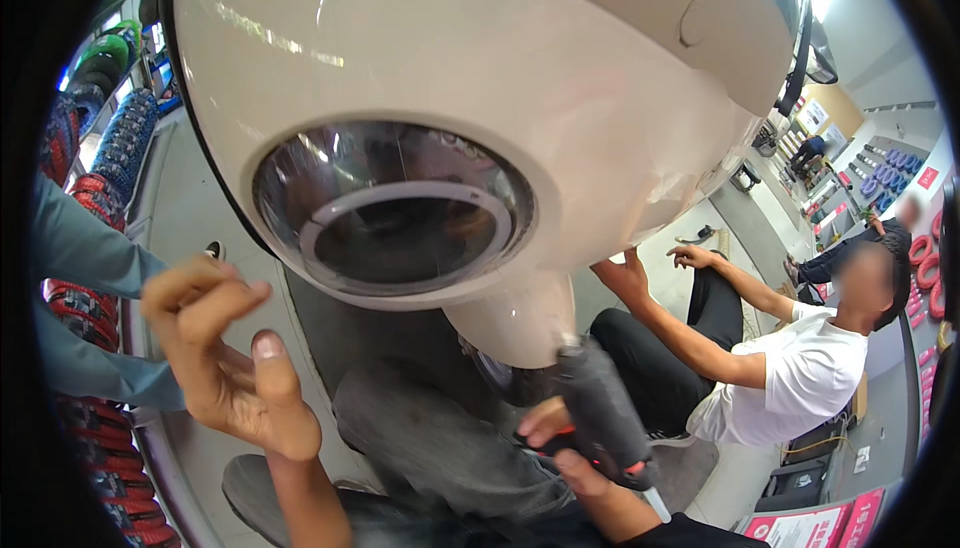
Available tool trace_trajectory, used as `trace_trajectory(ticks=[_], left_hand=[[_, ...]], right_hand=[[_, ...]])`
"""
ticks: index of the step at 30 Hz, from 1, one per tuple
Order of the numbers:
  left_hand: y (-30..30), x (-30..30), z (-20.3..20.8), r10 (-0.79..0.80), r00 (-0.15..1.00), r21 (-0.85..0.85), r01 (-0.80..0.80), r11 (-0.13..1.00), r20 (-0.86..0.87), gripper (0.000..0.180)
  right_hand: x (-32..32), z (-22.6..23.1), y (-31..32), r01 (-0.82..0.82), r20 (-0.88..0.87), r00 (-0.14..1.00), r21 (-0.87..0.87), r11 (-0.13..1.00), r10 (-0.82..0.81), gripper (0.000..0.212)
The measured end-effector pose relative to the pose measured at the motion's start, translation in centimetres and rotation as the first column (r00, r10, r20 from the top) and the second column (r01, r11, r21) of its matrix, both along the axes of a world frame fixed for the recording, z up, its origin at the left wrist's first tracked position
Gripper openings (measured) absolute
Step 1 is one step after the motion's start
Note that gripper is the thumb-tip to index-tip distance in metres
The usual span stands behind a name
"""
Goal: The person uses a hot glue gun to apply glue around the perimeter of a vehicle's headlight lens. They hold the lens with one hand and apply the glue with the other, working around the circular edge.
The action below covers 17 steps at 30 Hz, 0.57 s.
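My left hand (235, 368) is raised in front of the left side of a cream scooter body (640, 138), with its fingers bent, its thumb apart and nothing visible in it. Wrapped round a dark cordless drill (603, 408) with red marks is my right hand (575, 453). The drill is tilted and partly blurred below the body. An oval headlight (395, 208) with a clear cover and a pale ring is set into the cream panel, above and between my hands. The front wheel (495, 373) shows partly beneath a cream fender (515, 318).
A co-worker in a white shirt (790, 378) crouches at right, one hand (628, 278) at the body's lower edge. Someone's blue-grey trouser legs (100, 243) stand at left, near racks of wrapped tires (125, 133). My grey-trousered knee (400, 428) is below the headlight.
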State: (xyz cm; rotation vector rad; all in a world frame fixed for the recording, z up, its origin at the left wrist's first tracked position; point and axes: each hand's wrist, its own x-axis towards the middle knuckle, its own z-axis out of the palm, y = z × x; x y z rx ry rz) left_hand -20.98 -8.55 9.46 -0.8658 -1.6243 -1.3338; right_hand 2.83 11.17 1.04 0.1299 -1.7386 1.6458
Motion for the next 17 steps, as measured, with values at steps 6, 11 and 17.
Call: trace_trajectory(ticks=[6,11,17], left_hand=[[0.8,-0.6,0.5,0.076,0.979,-0.274,-0.127,0.953,-0.188,0.076],[1.2,-3.1,1.0,-0.07,0.943,-0.523,-0.117,0.844,-0.324,0.105],[0.1,-3.8,-0.5,0.056,0.887,-0.546,-0.331,0.769,-0.458,0.12]], right_hand=[[-1.9,-0.8,-1.2,0.014,0.13,0.991,-0.064,0.998,-0.006,0.037],[-2.2,-0.9,-0.7,0.036,0.216,0.976,0.001,0.999,-0.036,0.043],[-2.8,0.0,0.0,-0.029,0.286,0.958,0.168,0.985,-0.02,0.056]])
